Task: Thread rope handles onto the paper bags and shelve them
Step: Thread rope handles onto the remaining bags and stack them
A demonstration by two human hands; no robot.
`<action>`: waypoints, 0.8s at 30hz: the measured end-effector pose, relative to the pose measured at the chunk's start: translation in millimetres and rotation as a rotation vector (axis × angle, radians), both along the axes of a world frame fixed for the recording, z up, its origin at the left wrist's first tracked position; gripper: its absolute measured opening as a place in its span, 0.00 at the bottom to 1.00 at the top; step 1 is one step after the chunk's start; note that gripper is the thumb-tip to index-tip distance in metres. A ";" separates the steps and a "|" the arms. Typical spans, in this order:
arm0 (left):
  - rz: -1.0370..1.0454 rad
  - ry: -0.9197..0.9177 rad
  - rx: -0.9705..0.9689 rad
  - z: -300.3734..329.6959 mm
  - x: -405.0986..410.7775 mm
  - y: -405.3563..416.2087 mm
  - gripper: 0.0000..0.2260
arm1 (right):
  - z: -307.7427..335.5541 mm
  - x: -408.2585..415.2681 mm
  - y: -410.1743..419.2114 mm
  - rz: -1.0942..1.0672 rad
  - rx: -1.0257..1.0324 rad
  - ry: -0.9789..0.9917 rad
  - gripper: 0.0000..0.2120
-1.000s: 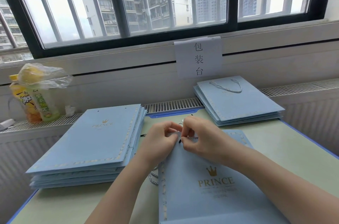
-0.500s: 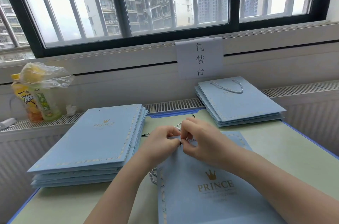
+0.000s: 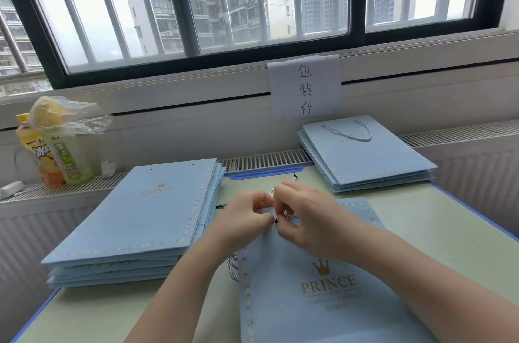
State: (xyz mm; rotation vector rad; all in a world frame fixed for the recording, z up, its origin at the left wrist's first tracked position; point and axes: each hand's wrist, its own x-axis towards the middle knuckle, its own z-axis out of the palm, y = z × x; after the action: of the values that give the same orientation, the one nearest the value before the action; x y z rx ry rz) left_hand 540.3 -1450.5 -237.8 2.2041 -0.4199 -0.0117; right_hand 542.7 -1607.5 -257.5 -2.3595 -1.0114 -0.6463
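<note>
Pinching the top edge of one flat light-blue paper bag (image 3: 323, 300) at frame centre: left hand (image 3: 244, 219) and right hand (image 3: 306, 216), fingers curled, right on a silver twisted rope handle (image 3: 289, 215). Two bag stacks: left stack (image 3: 134, 219), upper-right stack (image 3: 365, 157).

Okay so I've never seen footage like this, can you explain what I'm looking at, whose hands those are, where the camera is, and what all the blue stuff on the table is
There is no machine here. A person wears a wide-angle camera on the head, so it looks forward and down at their own two bare hands.

The left hand and the right hand meet at the top edge of a flat light blue paper bag printed PRINCE. The fingers pinch that edge and a thin rope handle with a dark tip, seemingly threading it; the hole itself is hidden.

On the green table, a pile of bags without handles lies to the left, and a smaller pile with a handle on top lies to the back right. More rope peeks out beside the bag. Drink bottles stand under the window, near a paper sign.
</note>
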 end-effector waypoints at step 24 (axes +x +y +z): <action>0.096 0.050 -0.199 5.7 -1.7 2.4 0.09 | 1.8 3.6 -3.8 -0.060 0.197 0.142 0.02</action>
State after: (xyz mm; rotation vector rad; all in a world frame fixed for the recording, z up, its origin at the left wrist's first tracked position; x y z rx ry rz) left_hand 538.6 -1448.0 -232.1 2.0209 -0.2745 0.0255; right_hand 546.3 -1611.3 -255.6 -2.2343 -0.7809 -0.5640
